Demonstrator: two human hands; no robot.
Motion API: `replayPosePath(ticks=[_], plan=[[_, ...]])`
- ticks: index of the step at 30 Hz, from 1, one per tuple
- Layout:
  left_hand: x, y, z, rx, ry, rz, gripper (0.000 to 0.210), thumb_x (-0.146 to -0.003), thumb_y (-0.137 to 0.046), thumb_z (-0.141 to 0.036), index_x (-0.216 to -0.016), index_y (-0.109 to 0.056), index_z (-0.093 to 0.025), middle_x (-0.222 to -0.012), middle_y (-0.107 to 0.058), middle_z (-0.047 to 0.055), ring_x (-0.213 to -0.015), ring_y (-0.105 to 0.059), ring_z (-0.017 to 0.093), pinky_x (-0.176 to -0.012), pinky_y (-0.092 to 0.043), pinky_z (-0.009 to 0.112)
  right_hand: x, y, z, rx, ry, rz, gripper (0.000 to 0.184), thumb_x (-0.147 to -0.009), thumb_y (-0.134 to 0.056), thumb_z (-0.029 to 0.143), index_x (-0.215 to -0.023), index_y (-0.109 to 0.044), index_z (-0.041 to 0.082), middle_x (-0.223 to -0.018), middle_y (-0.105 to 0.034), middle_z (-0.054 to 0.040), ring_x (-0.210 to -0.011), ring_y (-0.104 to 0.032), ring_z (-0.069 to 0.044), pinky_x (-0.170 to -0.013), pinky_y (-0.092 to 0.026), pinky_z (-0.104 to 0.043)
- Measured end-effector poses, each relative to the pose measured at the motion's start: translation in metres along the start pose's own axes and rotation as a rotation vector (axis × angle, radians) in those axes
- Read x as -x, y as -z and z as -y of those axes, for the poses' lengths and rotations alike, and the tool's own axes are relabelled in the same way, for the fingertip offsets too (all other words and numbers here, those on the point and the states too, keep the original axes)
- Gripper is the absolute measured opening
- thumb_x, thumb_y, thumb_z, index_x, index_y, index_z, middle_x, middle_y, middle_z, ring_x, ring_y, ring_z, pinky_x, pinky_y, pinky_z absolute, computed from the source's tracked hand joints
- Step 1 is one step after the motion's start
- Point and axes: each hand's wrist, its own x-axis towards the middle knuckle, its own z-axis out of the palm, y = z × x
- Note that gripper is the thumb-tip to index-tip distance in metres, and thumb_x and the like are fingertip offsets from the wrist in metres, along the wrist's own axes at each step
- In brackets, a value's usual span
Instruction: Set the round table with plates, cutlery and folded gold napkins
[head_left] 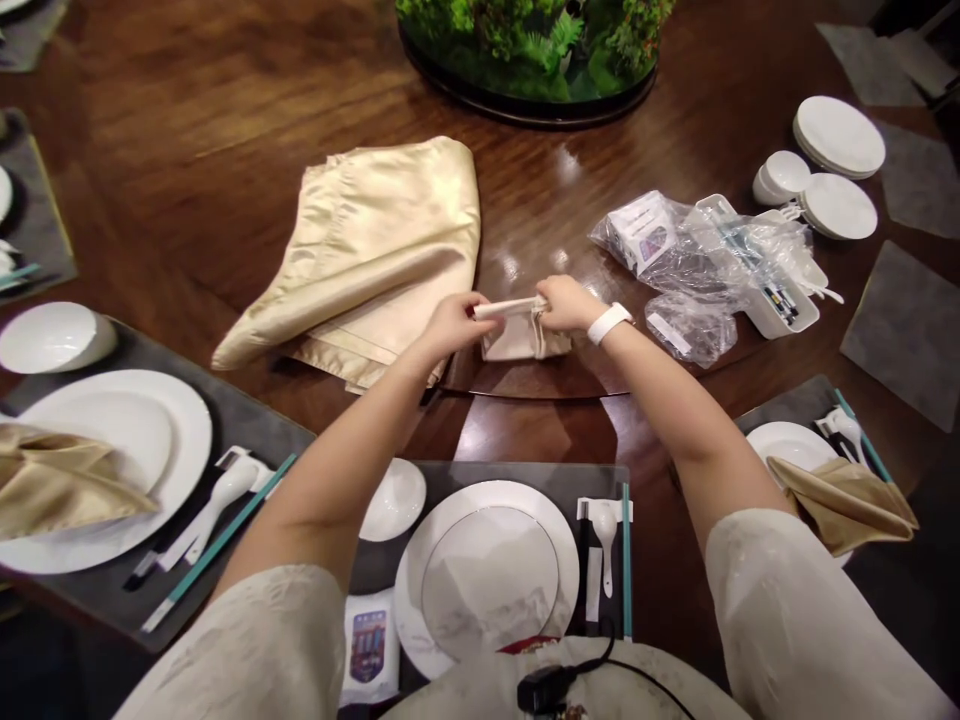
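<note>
Both hands are closed on a small folded cream cloth (pixel 514 340), held low over the wooden table. My left hand (pixel 459 325) pinches the left end of its rolled upper edge. My right hand (pixel 566 303), with a white band at the wrist, grips the right end, and the fingertips are partly hidden. Just left of the cloth lies a pile of gold satin cloths (pixel 390 230), loosely folded. Nearer to me, a small white plate stacked on a large white plate (pixel 487 500) rests on a grey placemat (pixel 600 480).
Plastic bags (pixel 690 330) and a white tray (pixel 795 318) with small items lie right. Behind them stand stacked white plates (pixel 840 135) and bowls (pixel 780 175). A planted centrepiece (pixel 532 60) occupies the far side. Set places with gold napkins (pixel 67 480) flank me.
</note>
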Motion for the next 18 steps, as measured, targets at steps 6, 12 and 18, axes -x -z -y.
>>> replayPosePath(ticks=[6, 12, 18], plan=[[0.027, -0.013, -0.007, -0.166, -0.558, -0.082, 0.011, -0.080, -0.063, -0.027, -0.087, -0.063, -0.018, -0.113, -0.072, 0.010, -0.107, -0.064, 0.023, -0.094, -0.050, 0.038, 0.063, -0.017, -0.009, 0.021, 0.284, -0.184, 0.024, -0.082, -0.057, 0.016, -0.105, -0.060, 0.013, -0.112, -0.063, -0.0169, -0.130, -0.048, -0.034, -0.112, -0.036, -0.052], [0.070, -0.091, 0.012, -0.383, -0.751, 0.218, 0.016, -0.086, -0.057, -0.015, -0.098, -0.068, -0.018, -0.132, -0.067, 0.011, -0.130, -0.057, 0.027, -0.106, -0.044, 0.043, 0.126, -0.072, -0.023, 0.134, 0.351, -0.168, 0.018, -0.089, -0.045, 0.012, -0.097, -0.061, 0.015, -0.112, -0.063, -0.0178, -0.137, -0.044, -0.030, -0.115, -0.035, -0.051], [0.074, -0.101, 0.017, -0.402, -0.693, 0.320, 0.026, -0.081, -0.058, -0.012, -0.104, -0.069, -0.018, -0.138, -0.064, 0.011, -0.138, -0.050, 0.029, -0.112, -0.037, 0.046, 0.139, -0.071, -0.023, 0.048, 0.361, -0.165, 0.035, -0.086, -0.061, 0.039, -0.109, -0.059, 0.013, -0.120, -0.057, -0.0201, -0.125, -0.048, -0.035, -0.107, -0.044, -0.051]])
